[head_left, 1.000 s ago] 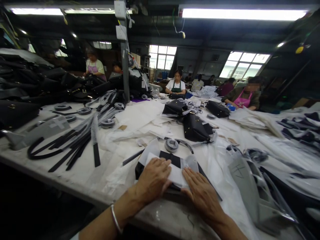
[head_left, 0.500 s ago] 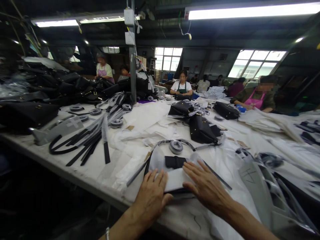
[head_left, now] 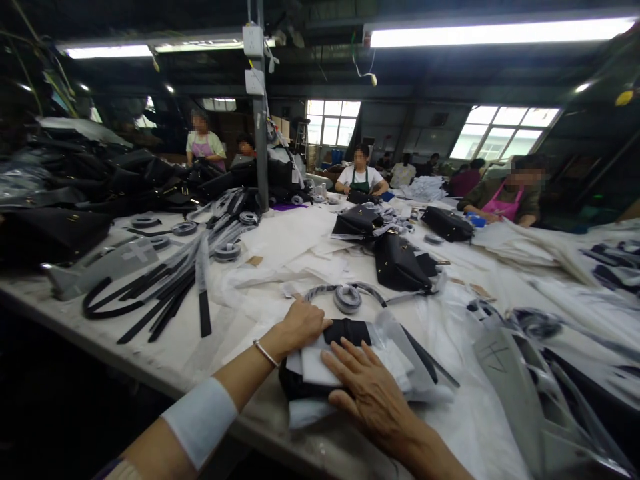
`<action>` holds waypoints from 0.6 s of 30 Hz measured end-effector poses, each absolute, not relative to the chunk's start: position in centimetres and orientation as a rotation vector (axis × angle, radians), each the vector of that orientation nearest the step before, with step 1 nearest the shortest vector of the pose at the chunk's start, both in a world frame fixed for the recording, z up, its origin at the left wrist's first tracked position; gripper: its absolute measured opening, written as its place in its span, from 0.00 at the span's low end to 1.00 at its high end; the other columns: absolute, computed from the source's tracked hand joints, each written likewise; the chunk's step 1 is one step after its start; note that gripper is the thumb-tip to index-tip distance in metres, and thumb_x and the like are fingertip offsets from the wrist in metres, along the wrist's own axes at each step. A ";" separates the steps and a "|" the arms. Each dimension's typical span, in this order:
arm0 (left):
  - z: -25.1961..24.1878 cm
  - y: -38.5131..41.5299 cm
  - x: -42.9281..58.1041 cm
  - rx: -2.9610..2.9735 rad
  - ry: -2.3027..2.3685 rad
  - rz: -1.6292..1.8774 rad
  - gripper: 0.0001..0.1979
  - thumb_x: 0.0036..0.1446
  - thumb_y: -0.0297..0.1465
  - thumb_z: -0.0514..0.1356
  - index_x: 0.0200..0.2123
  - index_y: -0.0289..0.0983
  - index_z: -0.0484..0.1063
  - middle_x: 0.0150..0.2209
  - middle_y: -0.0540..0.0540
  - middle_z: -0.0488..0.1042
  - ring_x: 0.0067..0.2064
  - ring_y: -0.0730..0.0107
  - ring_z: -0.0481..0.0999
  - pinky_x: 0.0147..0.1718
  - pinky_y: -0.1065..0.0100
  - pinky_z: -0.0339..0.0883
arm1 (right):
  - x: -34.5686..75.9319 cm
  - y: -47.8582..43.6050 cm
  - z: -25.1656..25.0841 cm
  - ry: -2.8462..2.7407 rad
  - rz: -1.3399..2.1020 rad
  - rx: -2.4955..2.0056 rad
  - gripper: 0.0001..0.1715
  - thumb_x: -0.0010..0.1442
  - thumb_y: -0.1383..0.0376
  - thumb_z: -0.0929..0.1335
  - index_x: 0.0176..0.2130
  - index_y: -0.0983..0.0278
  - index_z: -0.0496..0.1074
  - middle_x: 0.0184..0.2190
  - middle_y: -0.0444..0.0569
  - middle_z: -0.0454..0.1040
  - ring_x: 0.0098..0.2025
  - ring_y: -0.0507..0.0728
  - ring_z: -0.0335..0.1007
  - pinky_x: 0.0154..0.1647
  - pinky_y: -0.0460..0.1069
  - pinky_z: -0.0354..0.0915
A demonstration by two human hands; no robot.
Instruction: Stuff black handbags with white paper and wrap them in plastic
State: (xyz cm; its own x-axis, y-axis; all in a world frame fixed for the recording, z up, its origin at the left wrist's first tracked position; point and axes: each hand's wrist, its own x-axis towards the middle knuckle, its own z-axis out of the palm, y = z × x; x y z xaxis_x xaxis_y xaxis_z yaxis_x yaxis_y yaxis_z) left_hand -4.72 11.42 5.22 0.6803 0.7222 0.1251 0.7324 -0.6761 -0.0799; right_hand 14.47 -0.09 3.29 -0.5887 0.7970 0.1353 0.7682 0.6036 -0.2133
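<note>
Nearest to me, at the table's (head_left: 150, 363) front edge, I see the black bag (head_left: 350, 331) lying flat, mostly covered by white paper (head_left: 313, 365), with only a dark flap showing at its far end. Clear plastic sheeting (head_left: 465, 427) spreads under and to the right of it, and grey-marked plastic sleeves (head_left: 505, 363) lie further right. Just beyond the bag sits a coiled strap (head_left: 347, 298), close to it but not touching. To the left, a loose bundle of black straps (head_left: 165, 293) fans across the table, well apart from the bag. Further back, 1 upright black handbag (head_left: 397, 261) stands in the middle, with 2 more handbags (head_left: 447, 224) behind it. A heap of dark bags (head_left: 75, 193) fills the far left beside a grey post (head_left: 260, 133). At the far side, 3 seated workers (head_left: 361, 177) face the table. Nothing blocks my view of the bag except the hands themselves. The left hand (head_left: 300, 325) is curled, its fingers closed over the far left fold of the paper, thumb against the dark flap; a thin bracelet (head_left: 265, 353) circles its wrist. The right hand (head_left: 367, 393) lies flat with fingers spread, its palm pressing the paper down onto the bag.
</note>
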 end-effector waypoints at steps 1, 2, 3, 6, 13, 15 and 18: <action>4.8 11.7 -5.0 -2.768 -1.197 -0.126 0.14 0.68 0.35 0.54 0.36 0.35 0.76 0.32 0.38 0.79 0.36 0.56 0.79 0.43 0.54 0.66 | 14.5 -0.1 3.3 -2.622 0.209 -1.291 0.36 0.68 0.43 0.61 0.68 0.50 0.55 0.67 0.50 0.59 0.69 0.68 0.53 0.66 0.72 0.52; 4.4 12.0 -5.2 -2.771 -1.194 -0.129 0.15 0.69 0.35 0.53 0.37 0.36 0.76 0.33 0.39 0.79 0.37 0.57 0.79 0.43 0.54 0.66 | 14.5 -0.1 3.4 -2.630 0.223 -1.288 0.38 0.66 0.41 0.62 0.68 0.50 0.55 0.68 0.51 0.58 0.69 0.69 0.52 0.66 0.73 0.51; 4.2 12.2 -5.4 -2.775 -1.193 -0.135 0.15 0.69 0.36 0.52 0.39 0.36 0.76 0.34 0.39 0.79 0.36 0.58 0.79 0.43 0.54 0.66 | 14.5 -0.1 3.4 -2.635 0.234 -1.284 0.39 0.65 0.40 0.62 0.69 0.51 0.55 0.68 0.52 0.58 0.69 0.69 0.52 0.66 0.73 0.51; 4.0 13.1 -5.5 -2.798 -1.219 -0.157 0.16 0.70 0.37 0.50 0.39 0.37 0.76 0.33 0.42 0.78 0.34 0.60 0.78 0.44 0.54 0.65 | 14.4 0.0 3.4 -2.636 0.251 -1.280 0.39 0.65 0.41 0.62 0.69 0.50 0.55 0.68 0.53 0.58 0.69 0.70 0.52 0.66 0.73 0.51; 6.8 10.6 -7.2 -2.808 -1.371 -0.429 0.14 0.70 0.36 0.51 0.47 0.35 0.74 0.47 0.40 0.78 0.50 0.61 0.76 0.54 0.57 0.63 | 14.2 0.0 3.1 -2.603 0.171 -1.297 0.35 0.66 0.47 0.67 0.67 0.51 0.58 0.66 0.53 0.60 0.68 0.69 0.54 0.65 0.73 0.53; 7.4 7.4 -8.7 -2.872 -1.341 -0.491 0.14 0.70 0.36 0.52 0.53 0.38 0.71 0.52 0.44 0.77 0.53 0.67 0.75 0.53 0.65 0.65 | 14.1 0.0 3.1 -2.599 0.175 -1.309 0.35 0.65 0.49 0.68 0.67 0.50 0.59 0.66 0.52 0.61 0.68 0.69 0.54 0.65 0.73 0.53; 6.6 2.4 -10.5 -3.041 -1.195 -0.537 0.26 0.58 0.41 0.66 0.57 0.42 0.68 0.56 0.44 0.74 0.56 0.62 0.73 0.56 0.63 0.65 | 14.0 0.0 3.1 -2.607 0.200 -1.329 0.35 0.65 0.49 0.68 0.67 0.51 0.59 0.66 0.52 0.61 0.68 0.69 0.54 0.64 0.73 0.54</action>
State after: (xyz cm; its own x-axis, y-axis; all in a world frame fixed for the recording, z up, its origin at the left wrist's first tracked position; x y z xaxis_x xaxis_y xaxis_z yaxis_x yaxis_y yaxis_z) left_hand -10.47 2.36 6.60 0.6894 0.6854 0.2346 0.6306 -0.7272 0.2713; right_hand 14.01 0.02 3.10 -0.5722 0.8109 0.1229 0.7827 0.5847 -0.2135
